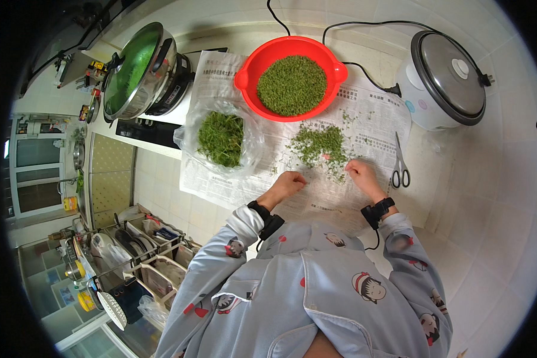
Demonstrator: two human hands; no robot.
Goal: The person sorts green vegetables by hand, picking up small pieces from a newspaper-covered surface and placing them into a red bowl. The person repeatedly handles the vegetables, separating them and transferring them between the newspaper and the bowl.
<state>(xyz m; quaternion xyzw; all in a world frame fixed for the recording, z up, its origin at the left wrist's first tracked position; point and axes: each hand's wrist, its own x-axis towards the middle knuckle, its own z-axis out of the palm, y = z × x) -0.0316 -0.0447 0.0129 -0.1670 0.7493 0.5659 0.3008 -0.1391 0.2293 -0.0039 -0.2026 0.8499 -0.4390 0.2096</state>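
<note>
A loose pile of small green sprigs [320, 142] lies on spread newspaper [371, 100]. At its lower right edge is my right hand [361, 175], fingertips together by the sprigs; whether it pinches one is too small to tell. My left hand [291, 184] rests over the paper below and left of the pile, fingers curled, and its fingertips are partly hidden. Behind the pile stands a red plastic basin [244, 91] holding many small green pieces [291, 85]. Left of the pile, an open clear plastic bag [253, 150] contains leafy green stems [220, 138]. Scissors [400, 163] lie at the right, beyond my right hand.
A rice cooker [443, 80] with a black cord stands at the back right. On the left, a lidded steel pot [136, 74] sits on a portable electric stove [172, 89], beside a black cooktop [150, 132]. A wire rack [134, 255] with dishes and baskets is at lower left.
</note>
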